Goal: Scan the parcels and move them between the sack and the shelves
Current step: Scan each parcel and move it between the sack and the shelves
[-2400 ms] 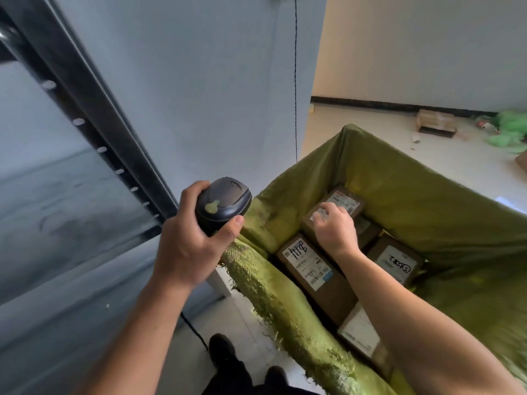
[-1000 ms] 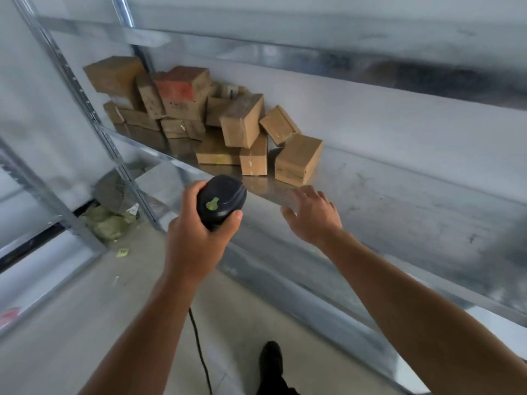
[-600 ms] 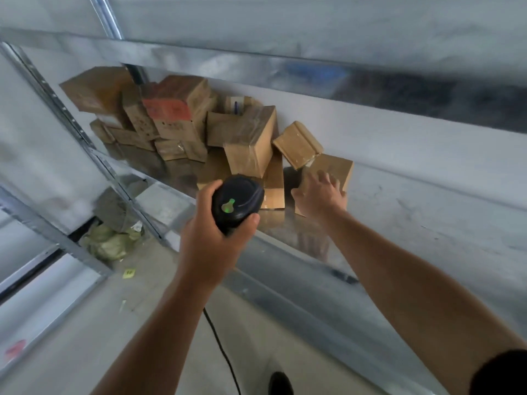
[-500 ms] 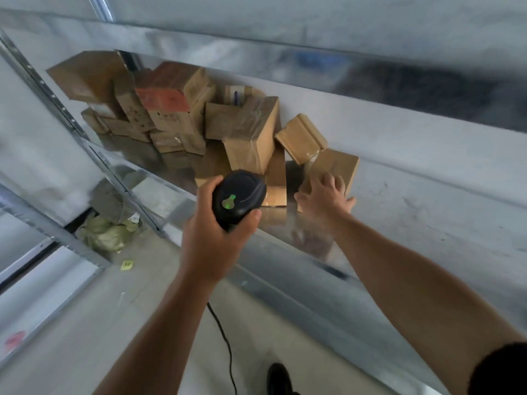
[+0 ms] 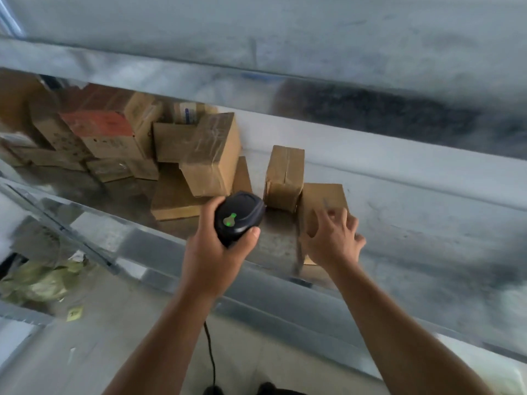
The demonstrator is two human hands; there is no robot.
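Observation:
My left hand [image 5: 211, 252] grips a black handheld scanner [image 5: 238, 216] with a green mark on top, held just in front of the metal shelf [image 5: 427, 238]. My right hand [image 5: 333, 240] reaches onto the shelf and lies over a small brown cardboard parcel [image 5: 322, 198] near the front edge, thumb on its left side and fingers curled over its right side. Another brown parcel [image 5: 285, 175] stands upright just left of it. A pile of several cardboard parcels [image 5: 211, 155] fills the left part of the shelf. The view is motion-blurred.
The upper shelf's beam [image 5: 171, 75] hangs low over the parcels. A crumpled green sack [image 5: 37, 280] lies on the floor at the lower left, under the shelf. The scanner's cable [image 5: 211, 354] hangs down towards my feet. A yellow scrap [image 5: 74, 313] lies on the floor.
I turned from the green sack to the shelf. My right hand reached in and closed over the small parcel, which has slid towards the shelf's front edge. The left hand holds the scanner throughout.

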